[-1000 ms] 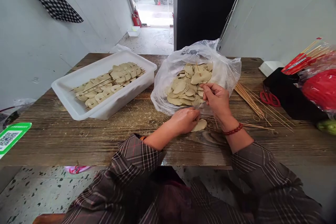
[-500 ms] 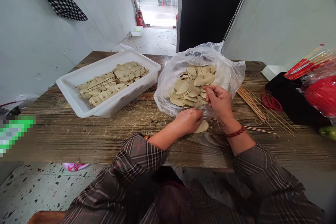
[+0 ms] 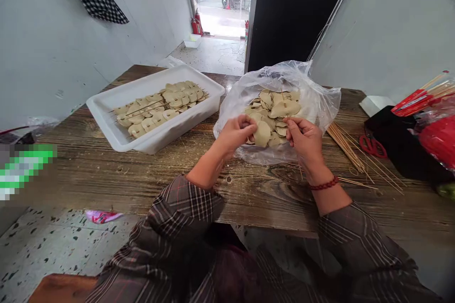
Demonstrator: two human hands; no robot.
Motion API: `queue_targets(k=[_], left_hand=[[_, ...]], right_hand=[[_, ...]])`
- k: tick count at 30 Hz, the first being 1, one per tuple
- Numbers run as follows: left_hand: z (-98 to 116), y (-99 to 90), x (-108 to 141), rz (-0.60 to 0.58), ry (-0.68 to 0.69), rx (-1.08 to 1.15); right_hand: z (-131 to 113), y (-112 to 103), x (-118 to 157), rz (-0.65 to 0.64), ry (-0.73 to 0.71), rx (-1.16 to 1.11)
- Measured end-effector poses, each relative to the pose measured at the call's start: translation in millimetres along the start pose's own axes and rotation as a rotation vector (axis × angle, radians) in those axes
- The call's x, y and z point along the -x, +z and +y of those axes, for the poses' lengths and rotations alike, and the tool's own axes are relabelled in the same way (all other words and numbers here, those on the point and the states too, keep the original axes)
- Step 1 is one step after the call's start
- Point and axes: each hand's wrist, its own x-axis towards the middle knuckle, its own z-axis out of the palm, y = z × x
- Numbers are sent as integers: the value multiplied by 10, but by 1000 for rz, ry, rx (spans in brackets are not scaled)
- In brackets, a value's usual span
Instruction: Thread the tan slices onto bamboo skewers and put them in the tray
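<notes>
My left hand [image 3: 237, 133] pinches a flat, pale round slice [image 3: 263, 133] at its left edge, over the near side of an open clear plastic bag [image 3: 323, 104]. Many similar slices [image 3: 277, 125] are piled in the bag. To the right, my right hand [image 3: 304, 135] has its fingers closed on a thin skewer [image 3: 283, 97] that points away from me. One slice [image 3: 285, 108] is threaded on this skewer, above the pile. A white tray [image 3: 209, 86] on the left holds rows of skewered slices [image 3: 152, 109].
Loose bamboo skewers [image 3: 346, 151] lie right of the bag. Beyond them are red scissors [image 3: 372, 146], a black holder [image 3: 394, 151] with red-wrapped sticks [image 3: 412, 99], and a red bundle [image 3: 439, 135]. The wooden table's [image 3: 159, 180] near edge runs before me.
My left hand has moved up and away from the tabletop to the bag's near side, and the slice that lay beside it on the table is now in its fingers. The view has shifted slightly.
</notes>
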Motion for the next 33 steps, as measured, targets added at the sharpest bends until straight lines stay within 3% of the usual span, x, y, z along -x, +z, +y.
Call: queue_targets(k=[4,11,18,25,33], left_hand=[[-47,-104,-88,215,-69,295],[-45,-204,-122,322,-138,512],[-33,-269,-126,332,-98,580],[-59,-268,-148,375,-81,567],[-23,-232,-120,340,-51,593]], right_hand=[[-12,22,66,-52,0,-16],[-65,94,219,-255,-15,62],[-78,167,319,-449,-102,236],[8,170,296,-426,-96,303],[10,163,294,-450,-117,326]])
